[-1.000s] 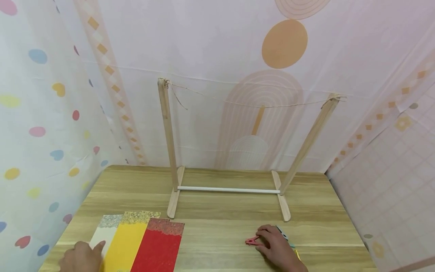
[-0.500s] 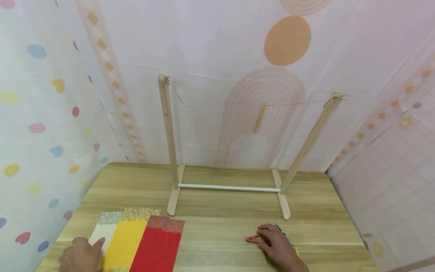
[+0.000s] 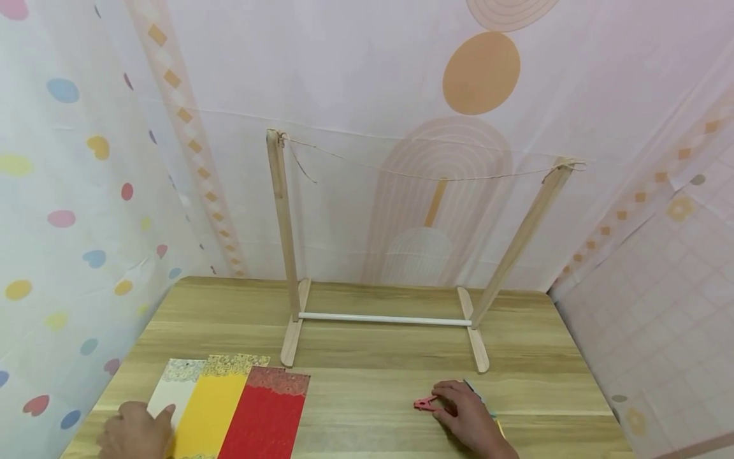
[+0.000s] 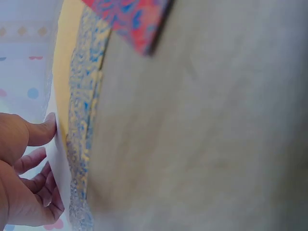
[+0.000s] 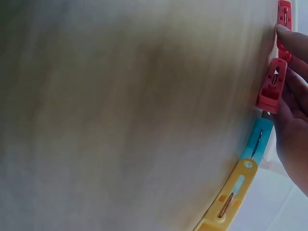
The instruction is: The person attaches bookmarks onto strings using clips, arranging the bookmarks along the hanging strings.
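While the white paper (image 3: pixel 172 394) is touched by the left hand (image 3: pixel 136 435), a red clip (image 3: pixel 425 404) is pinched by the right hand (image 3: pixel 470 414). The left thumb and fingers are held wide apart. The right thumb and finger are set close together at the clip. The white paper is laid at the left of the table (image 3: pixel 367 389), right next to a yellow paper (image 3: pixel 212 408). A red paper (image 3: pixel 266 417) is placed on the other side of the yellow one. A curly pattern is seen at the top of each. By the right hand, a blue clip (image 5: pixel 257 139) and a yellow clip (image 5: pixel 228 199) are seen. Farther back, a string (image 3: pixel 413 175) is tied across the top of a wooden stand (image 3: pixel 282 217).
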Available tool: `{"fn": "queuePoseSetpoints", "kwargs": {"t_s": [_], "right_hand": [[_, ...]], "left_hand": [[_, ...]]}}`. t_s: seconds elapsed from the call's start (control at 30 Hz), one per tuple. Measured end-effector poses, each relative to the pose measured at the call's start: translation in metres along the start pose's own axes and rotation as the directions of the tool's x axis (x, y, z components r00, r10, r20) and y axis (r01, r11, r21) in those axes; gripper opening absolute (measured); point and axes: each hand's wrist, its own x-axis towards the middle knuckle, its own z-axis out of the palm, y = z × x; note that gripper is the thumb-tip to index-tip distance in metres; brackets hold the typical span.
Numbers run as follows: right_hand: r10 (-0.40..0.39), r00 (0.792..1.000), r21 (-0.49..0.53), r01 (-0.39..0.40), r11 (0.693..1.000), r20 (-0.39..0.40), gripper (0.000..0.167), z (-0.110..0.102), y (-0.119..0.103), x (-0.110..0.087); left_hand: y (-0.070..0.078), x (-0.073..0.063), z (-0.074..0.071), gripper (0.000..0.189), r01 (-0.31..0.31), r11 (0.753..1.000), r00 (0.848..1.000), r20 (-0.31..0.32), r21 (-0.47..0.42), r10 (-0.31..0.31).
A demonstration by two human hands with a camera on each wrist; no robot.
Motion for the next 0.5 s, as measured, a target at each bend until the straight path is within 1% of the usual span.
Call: {"fn": "queuePoseSetpoints", "kwargs": {"t_s": [0.13, 0.23, 0.37, 0.4, 0.5], "right_hand": [[0.005, 1.0, 0.005, -0.005, 1.0, -0.025, 0.029, 0.0, -0.002, 0.002], [0.018, 0.999, -0.005, -0.018, 1.0, -0.033, 0.028, 0.0, -0.004, 0.005], [0.073, 0.996, 0.02, -0.072, 0.997, -0.042, 0.031, -0.003, -0.01, 0.008], [0.085, 0.995, 0.03, -0.084, 0.996, -0.045, 0.032, -0.003, -0.011, 0.009], [0.11, 0.992, 0.056, -0.107, 0.993, -0.054, 0.033, -0.004, -0.013, 0.01]], "left_hand": [[0.0, -0.002, 0.003, 0.065, 0.006, 1.0, 1.0, -0.01, -0.003, -0.006], [0.003, -0.004, 0.007, 0.063, 0.005, 0.998, 0.999, -0.047, -0.064, -0.008], [0.009, -0.005, 0.011, 0.057, -0.025, 0.986, 0.994, -0.107, -0.163, 0.008], [0.01, -0.006, 0.011, 0.056, -0.03, 0.984, 0.994, -0.11, -0.177, 0.01], [0.009, -0.007, 0.011, 0.053, -0.06, 0.981, 0.991, -0.125, -0.182, 0.037]]}}
